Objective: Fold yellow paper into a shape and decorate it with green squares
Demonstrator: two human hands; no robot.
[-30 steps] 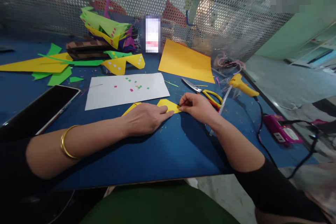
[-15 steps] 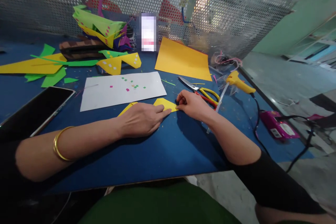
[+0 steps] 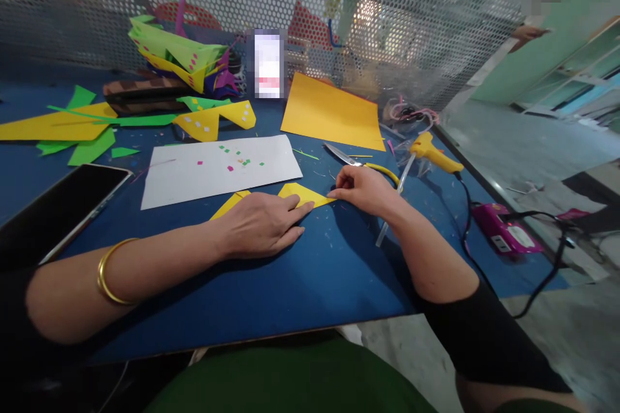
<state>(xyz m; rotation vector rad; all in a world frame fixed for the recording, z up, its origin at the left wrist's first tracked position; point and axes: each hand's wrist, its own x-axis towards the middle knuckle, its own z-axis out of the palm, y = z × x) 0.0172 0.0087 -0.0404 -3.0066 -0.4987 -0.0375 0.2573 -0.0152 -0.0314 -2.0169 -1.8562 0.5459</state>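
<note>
The left hand [image 3: 259, 226] is laid flat and open on a yellow paper piece [image 3: 303, 194] at mid-frame on the blue table [image 3: 314, 271]; its right tip is pinched by the right hand [image 3: 361, 188]. The paper is judged light, thin and easily creased, best held by edges or corners.

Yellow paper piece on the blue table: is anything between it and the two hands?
No, nothing visible is. The left hand lies flat on the yellow paper piece, and the right hand pinches its right tip. The scissors lie just behind the right hand, not in between.
</note>
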